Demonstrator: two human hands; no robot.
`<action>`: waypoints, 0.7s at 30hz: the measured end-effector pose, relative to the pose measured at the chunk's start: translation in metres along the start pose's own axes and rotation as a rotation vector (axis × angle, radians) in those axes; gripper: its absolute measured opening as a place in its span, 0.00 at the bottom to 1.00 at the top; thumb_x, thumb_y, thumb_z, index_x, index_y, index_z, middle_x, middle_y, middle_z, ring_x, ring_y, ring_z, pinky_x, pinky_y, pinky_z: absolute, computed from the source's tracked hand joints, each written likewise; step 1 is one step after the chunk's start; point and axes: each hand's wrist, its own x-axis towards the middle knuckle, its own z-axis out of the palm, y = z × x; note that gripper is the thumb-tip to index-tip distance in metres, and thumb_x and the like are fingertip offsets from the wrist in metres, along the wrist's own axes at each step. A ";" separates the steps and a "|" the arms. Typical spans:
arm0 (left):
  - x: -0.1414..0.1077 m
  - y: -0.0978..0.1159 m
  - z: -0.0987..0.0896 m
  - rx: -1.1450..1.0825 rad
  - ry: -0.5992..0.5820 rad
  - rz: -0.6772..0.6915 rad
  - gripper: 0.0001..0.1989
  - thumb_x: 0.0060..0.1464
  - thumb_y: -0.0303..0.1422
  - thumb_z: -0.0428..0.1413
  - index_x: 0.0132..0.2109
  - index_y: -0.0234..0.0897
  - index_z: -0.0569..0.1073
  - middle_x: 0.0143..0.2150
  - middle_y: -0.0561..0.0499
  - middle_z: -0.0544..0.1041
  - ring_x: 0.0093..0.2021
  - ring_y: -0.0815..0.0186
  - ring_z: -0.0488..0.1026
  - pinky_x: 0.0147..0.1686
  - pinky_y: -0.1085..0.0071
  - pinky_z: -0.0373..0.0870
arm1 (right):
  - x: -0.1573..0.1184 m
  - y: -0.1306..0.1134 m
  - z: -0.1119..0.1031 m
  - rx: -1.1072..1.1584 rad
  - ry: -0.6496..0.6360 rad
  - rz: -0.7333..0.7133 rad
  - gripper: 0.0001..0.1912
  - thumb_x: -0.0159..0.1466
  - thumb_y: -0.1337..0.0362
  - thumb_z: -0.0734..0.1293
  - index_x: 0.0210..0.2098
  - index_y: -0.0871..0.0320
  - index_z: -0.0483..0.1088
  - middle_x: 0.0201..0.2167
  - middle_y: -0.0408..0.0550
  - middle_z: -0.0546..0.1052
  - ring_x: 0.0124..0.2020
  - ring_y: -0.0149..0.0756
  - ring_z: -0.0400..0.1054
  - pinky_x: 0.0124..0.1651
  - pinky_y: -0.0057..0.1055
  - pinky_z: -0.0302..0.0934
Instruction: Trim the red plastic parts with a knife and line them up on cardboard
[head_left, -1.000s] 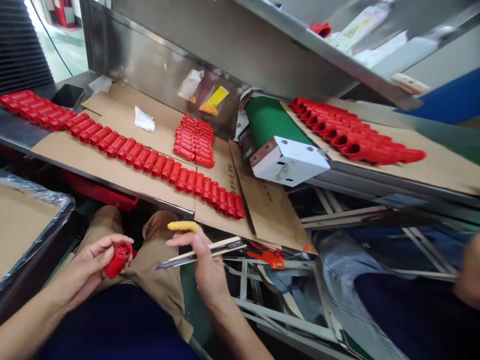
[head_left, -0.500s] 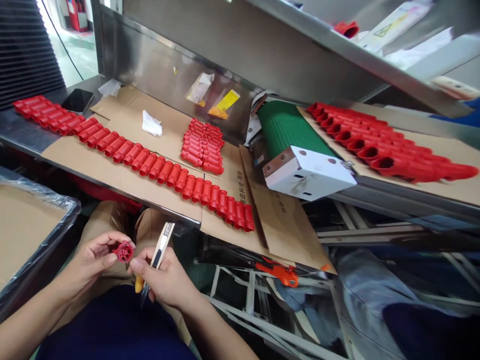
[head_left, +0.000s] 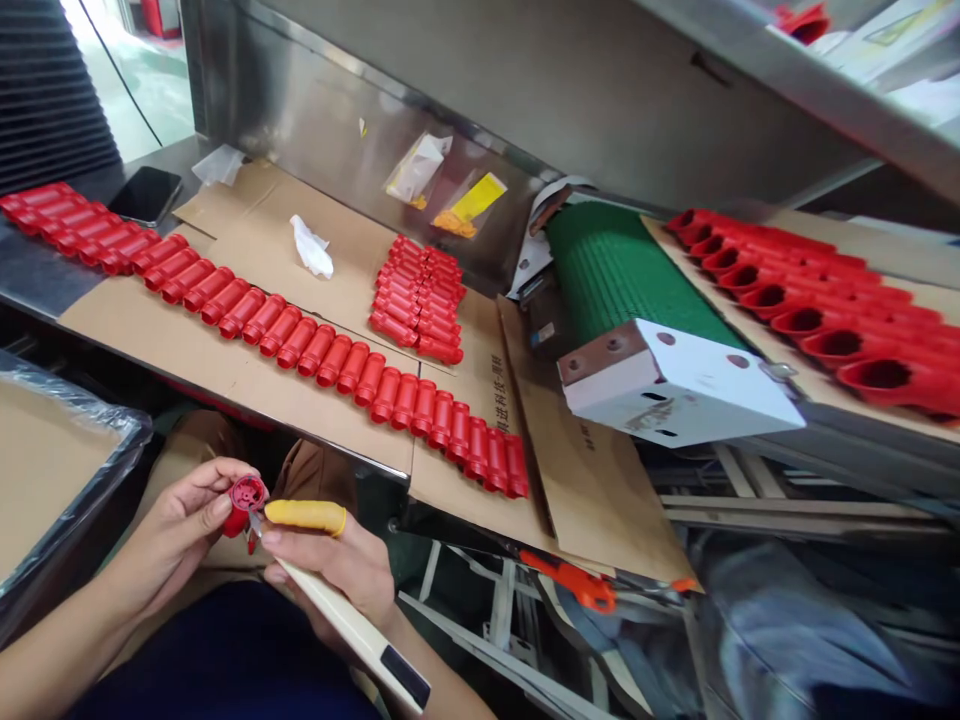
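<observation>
Above my lap, my left hand (head_left: 184,525) is closed round a small red cylindrical part (head_left: 247,493), its open end with spokes inside turned up toward me. My right hand (head_left: 337,560) grips a cutter knife with a cream handle (head_left: 352,625), and its blade tip touches the rim of the red part. A yellow finger cover (head_left: 306,516) sits on one finger of that hand. Beyond my hands, a long row of red cylinders (head_left: 281,328) lies across the cardboard, and a smaller double stack of red parts (head_left: 420,295) stands behind it.
A green conveyor belt (head_left: 619,265) with a white end bracket (head_left: 675,385) stands at the right, with larger red tubes (head_left: 802,320) beyond. A phone (head_left: 148,195) lies at the back left. An orange tool (head_left: 574,582) is below the table edge. A plastic-lined box (head_left: 56,450) is at the left.
My right hand has turned the knife round, so its blade now meets the red part and the handle points down right. The yellow-covered finger has come into full view. The camera view has shifted slightly.
</observation>
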 end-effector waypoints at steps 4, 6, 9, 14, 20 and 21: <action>0.003 0.001 0.008 0.001 -0.002 -0.006 0.21 0.49 0.47 0.76 0.47 0.41 0.87 0.41 0.45 0.85 0.42 0.61 0.79 0.43 0.71 0.76 | 0.001 0.006 0.001 0.013 0.010 -0.029 0.13 0.76 0.65 0.70 0.59 0.56 0.79 0.49 0.54 0.87 0.45 0.40 0.84 0.49 0.34 0.81; 0.004 0.001 0.010 0.009 -0.004 -0.006 0.21 0.49 0.47 0.76 0.46 0.41 0.87 0.42 0.45 0.85 0.42 0.61 0.79 0.43 0.71 0.76 | 0.002 0.006 0.000 0.038 0.015 -0.001 0.14 0.75 0.65 0.71 0.59 0.54 0.79 0.48 0.53 0.87 0.44 0.40 0.83 0.48 0.34 0.80; 0.004 0.000 0.008 0.029 -0.025 -0.002 0.20 0.51 0.46 0.75 0.48 0.43 0.87 0.43 0.46 0.85 0.43 0.62 0.78 0.43 0.73 0.75 | 0.001 0.006 -0.001 0.067 0.005 0.037 0.15 0.74 0.66 0.72 0.60 0.51 0.79 0.48 0.53 0.87 0.45 0.41 0.83 0.49 0.35 0.80; 0.006 -0.002 0.003 0.045 -0.043 0.007 0.18 0.54 0.45 0.73 0.49 0.44 0.87 0.44 0.46 0.85 0.45 0.61 0.78 0.46 0.73 0.75 | -0.002 0.007 0.001 0.100 0.015 0.057 0.14 0.74 0.66 0.72 0.58 0.52 0.79 0.48 0.53 0.87 0.45 0.41 0.84 0.49 0.35 0.79; 0.008 -0.001 0.011 0.008 -0.013 -0.002 0.20 0.49 0.47 0.76 0.46 0.43 0.88 0.41 0.46 0.85 0.42 0.62 0.78 0.44 0.72 0.76 | -0.001 0.008 -0.001 0.154 0.010 0.171 0.07 0.74 0.61 0.72 0.50 0.54 0.80 0.48 0.54 0.87 0.46 0.40 0.82 0.49 0.36 0.77; 0.008 -0.001 0.012 -0.004 -0.007 -0.008 0.21 0.48 0.47 0.76 0.45 0.42 0.88 0.41 0.46 0.85 0.42 0.61 0.79 0.44 0.72 0.76 | 0.000 0.009 -0.002 0.168 -0.001 0.189 0.06 0.74 0.60 0.72 0.48 0.54 0.79 0.49 0.55 0.87 0.46 0.40 0.82 0.50 0.36 0.77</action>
